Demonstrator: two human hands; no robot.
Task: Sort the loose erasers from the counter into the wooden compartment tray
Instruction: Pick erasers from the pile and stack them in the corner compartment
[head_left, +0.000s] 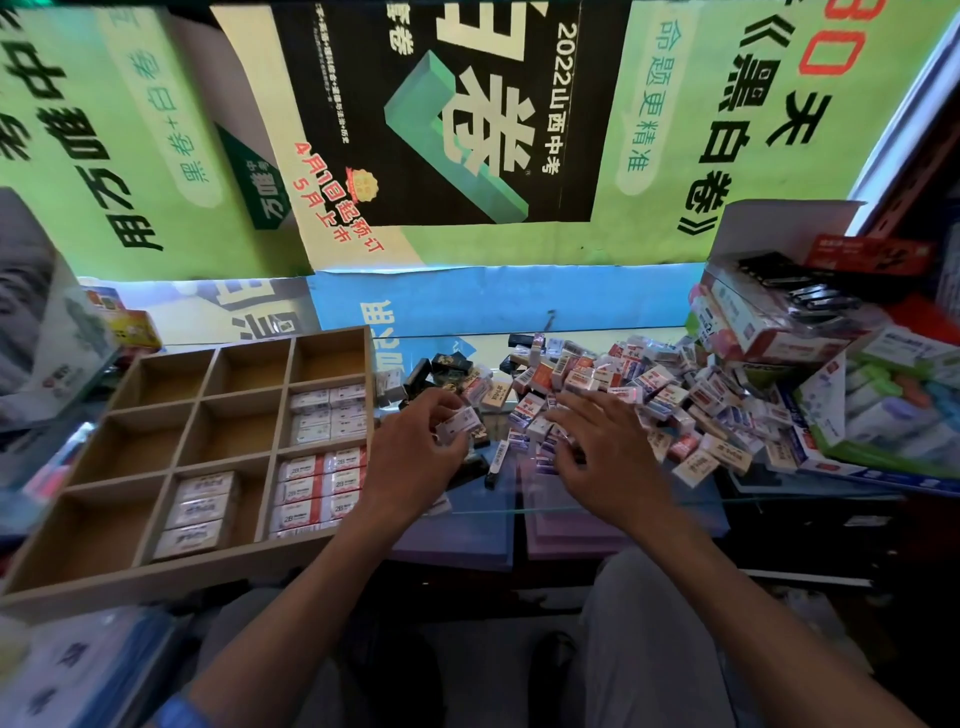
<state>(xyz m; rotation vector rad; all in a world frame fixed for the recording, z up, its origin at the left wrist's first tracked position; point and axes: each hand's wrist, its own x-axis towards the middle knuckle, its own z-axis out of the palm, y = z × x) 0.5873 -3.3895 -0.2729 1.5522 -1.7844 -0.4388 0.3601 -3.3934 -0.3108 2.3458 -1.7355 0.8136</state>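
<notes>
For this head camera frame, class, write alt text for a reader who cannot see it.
The left hand holds a white eraser while the right hand rests on a pile of loose erasers on a glass counter. A partly filled wooden compartment tray sits left.

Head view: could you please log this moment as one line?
left hand: holds eraser | right hand: fingers in eraser pile | wooden tray: three compartments filled

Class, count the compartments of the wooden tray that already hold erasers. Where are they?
3: middle row, right column; near row, right column; near row, middle column. The wooden tray shows six other compartments bare.
</notes>
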